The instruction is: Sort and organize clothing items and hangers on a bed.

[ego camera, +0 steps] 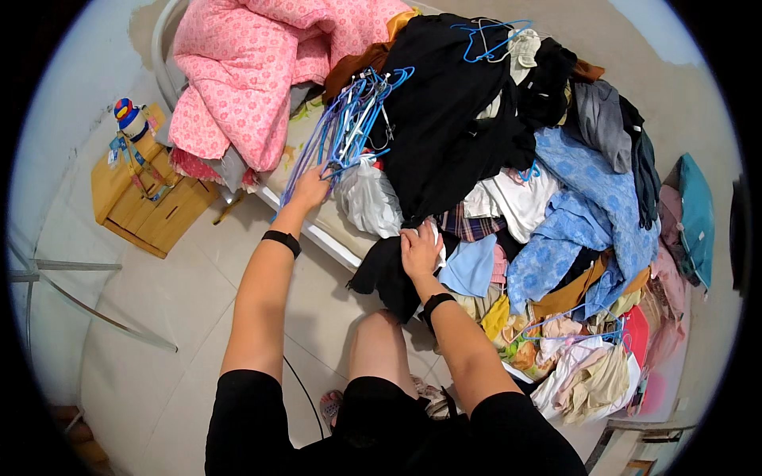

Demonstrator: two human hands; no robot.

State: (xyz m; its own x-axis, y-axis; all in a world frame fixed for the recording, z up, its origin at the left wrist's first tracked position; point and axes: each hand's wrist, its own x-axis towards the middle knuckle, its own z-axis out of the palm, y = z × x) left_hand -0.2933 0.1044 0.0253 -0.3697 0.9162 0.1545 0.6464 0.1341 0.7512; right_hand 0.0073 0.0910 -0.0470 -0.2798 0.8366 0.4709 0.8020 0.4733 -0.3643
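A bundle of blue, purple and white wire clothes hangers [357,113] fans out from my left hand [311,187], whose fingers are closed around its lower end. My right hand [421,250] rests on black cloth [387,271] and something white at the bed's edge; whether it pinches the cloth cannot be told. Beside the hangers a large black garment [446,113] spreads over the pile. Between my hands sits a white plastic bag [370,199]. Right of my right hand lie a plaid cloth [470,223], a light blue cloth [468,268] and a white garment [518,199].
A pink floral quilt [238,77] covers the bed's upper left. A wooden cabinet [161,208] holding a bottle [131,119] stands at the left. Blue floral fabric [595,178], more hangers [491,41] and a teal pillow [695,220] are on the right. A black cable [305,387] crosses the tiled floor.
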